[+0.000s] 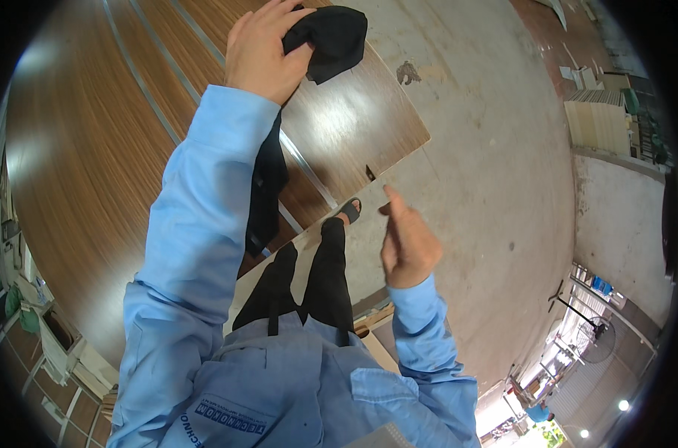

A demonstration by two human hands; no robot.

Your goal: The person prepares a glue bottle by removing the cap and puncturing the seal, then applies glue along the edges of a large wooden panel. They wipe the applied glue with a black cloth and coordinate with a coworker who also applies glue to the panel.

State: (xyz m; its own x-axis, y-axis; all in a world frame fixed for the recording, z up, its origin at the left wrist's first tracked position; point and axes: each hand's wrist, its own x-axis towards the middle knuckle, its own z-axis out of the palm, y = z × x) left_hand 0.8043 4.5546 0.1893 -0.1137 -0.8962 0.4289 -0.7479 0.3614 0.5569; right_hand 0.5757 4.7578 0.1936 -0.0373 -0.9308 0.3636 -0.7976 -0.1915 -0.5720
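Observation:
My left hand [260, 48] is raised at the top of the view and grips a black cloth [331, 37] bunched in its fingers. The cloth rests against a large glossy wood-grain panel [92, 149] that fills the left half of the view. A dark strip [266, 187] hangs below my left wrist. My right hand [407, 243] hovers lower at the centre right, loosely curled with the fingers apart, holding nothing, beside the panel's corner [421, 138]. Both arms wear light blue sleeves.
A bare concrete floor [488, 134] spreads to the right. My black trousers and a sandalled foot [350, 210] show below the panel edge. Stacked pale boards [596, 123] lie at the far right. Metal frames and a fan [596, 336] stand at the lower right.

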